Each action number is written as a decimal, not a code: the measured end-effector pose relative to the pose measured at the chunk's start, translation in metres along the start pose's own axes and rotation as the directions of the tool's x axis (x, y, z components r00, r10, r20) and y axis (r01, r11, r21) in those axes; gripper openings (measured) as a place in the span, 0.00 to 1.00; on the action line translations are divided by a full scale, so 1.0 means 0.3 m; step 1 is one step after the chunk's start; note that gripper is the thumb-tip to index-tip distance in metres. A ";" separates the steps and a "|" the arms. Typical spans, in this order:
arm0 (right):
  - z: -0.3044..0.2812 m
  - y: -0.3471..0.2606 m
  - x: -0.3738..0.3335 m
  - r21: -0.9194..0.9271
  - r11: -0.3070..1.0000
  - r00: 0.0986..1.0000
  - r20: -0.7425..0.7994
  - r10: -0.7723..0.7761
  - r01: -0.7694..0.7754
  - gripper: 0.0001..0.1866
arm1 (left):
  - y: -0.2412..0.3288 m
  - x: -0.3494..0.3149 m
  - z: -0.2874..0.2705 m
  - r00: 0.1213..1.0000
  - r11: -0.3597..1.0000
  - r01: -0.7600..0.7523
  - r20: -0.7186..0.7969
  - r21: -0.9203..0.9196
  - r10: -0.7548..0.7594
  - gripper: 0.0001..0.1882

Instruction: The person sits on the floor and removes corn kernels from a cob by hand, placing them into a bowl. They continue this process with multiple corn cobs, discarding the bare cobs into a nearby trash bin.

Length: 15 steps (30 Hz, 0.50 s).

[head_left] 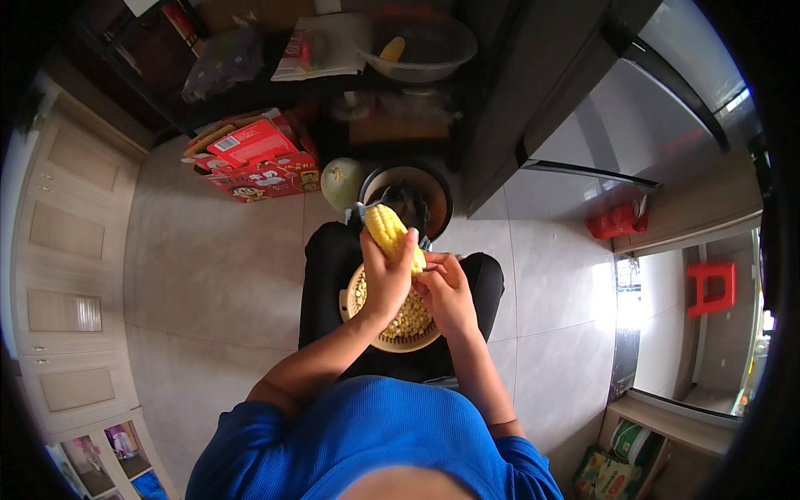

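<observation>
My left hand [385,282] is wrapped round a yellow corn cob [386,228], its thumb lying along the near side. The cob is tilted, with its far end up and to the left. At its near end, my right hand [448,293] has bent fingers pressed against the kernels; the fingertips are partly hidden. Under both hands a cream-coloured basket [346,307] rests on my lap, with loose corn kernels [410,321] in it.
Beyond my knees stand a round bin [445,197] with a black liner and a pale green melon [340,185]. A red carton [258,158] is to their left. On the dark shelf, a clear bowl [450,54] holds another corn cob [392,48]. A grey fridge [617,125] stands right.
</observation>
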State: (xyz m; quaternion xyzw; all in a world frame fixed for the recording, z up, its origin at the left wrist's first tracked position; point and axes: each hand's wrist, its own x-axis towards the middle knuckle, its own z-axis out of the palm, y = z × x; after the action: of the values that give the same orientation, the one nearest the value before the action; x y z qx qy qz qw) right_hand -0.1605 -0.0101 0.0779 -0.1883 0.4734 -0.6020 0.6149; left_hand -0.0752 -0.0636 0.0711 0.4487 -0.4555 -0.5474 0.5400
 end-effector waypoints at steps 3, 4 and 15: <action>0.009 0.018 -0.017 -0.027 0.997 0.998 0.010 -0.067 0.068 0.16 | 0.025 0.001 -0.001 0.987 0.975 0.150 -0.025 -0.167 -0.156 0.20; 0.012 0.019 -0.017 -0.005 0.996 0.996 0.014 -0.093 0.093 0.16 | 0.028 0.001 -0.007 0.984 0.969 0.173 -0.013 -0.177 -0.178 0.23; 0.032 0.029 -0.011 -0.259 0.941 0.976 0.053 -0.210 0.217 0.15 | 0.038 0.022 -0.029 0.944 0.911 0.296 -0.058 -0.286 -0.325 0.15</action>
State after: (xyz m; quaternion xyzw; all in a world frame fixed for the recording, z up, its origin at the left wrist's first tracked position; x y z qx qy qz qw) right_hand -0.1475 -0.0087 0.0767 -0.3257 0.5184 -0.5946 0.5213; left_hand -0.0647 -0.0704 0.0807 0.4644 -0.2698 -0.6596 0.5258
